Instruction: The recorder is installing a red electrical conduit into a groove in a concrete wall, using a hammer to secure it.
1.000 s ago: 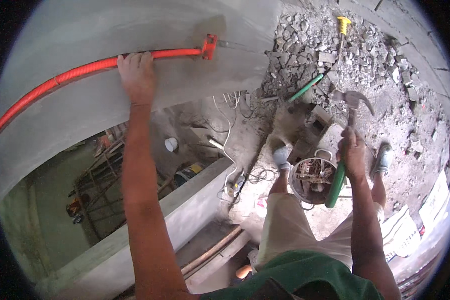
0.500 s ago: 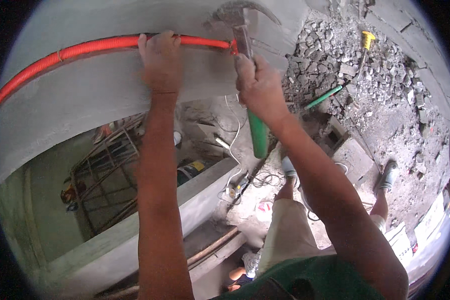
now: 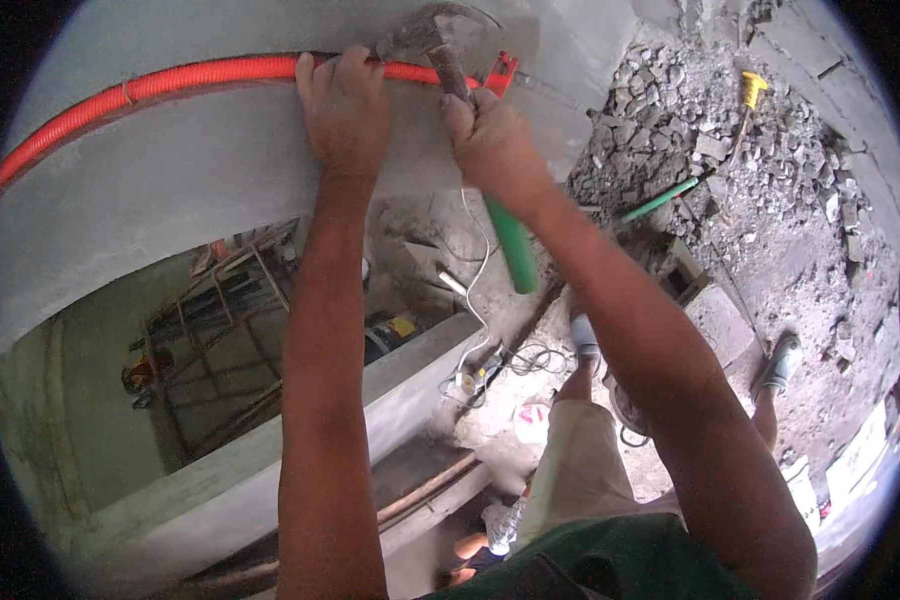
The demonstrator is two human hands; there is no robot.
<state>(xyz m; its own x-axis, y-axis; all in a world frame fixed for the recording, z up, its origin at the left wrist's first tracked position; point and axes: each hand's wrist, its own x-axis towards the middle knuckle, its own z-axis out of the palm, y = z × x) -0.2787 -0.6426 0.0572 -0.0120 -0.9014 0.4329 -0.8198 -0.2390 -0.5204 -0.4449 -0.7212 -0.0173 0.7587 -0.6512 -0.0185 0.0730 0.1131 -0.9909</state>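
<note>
A red corrugated conduit (image 3: 200, 75) lies in a groove along the grey wall, running across the upper left. My left hand (image 3: 348, 115) presses on it, fingers curled over the tube. Just to the right, my right hand (image 3: 500, 150) grips a claw hammer (image 3: 511, 240) by its green handle; the blurred metal head is up by the conduit's right end. A small red electrical box (image 3: 500, 75) sits at that end, beside the hammer head. What the hammer head touches, if anything, I cannot tell.
Broken rubble (image 3: 660, 110) covers the floor at right, with a yellow-gripped chisel (image 3: 753, 90) and a green rod (image 3: 660, 200) on it. Below the hammer lie a white cord (image 3: 487, 240) and tangled cables. A metal frame (image 3: 220, 330) stands lower left. Another person (image 3: 500, 525) is partly visible below.
The hammer has moved left along the conduit, and the red box now shows to its right. My left hand stays on the conduit. The whole view has shifted slightly.
</note>
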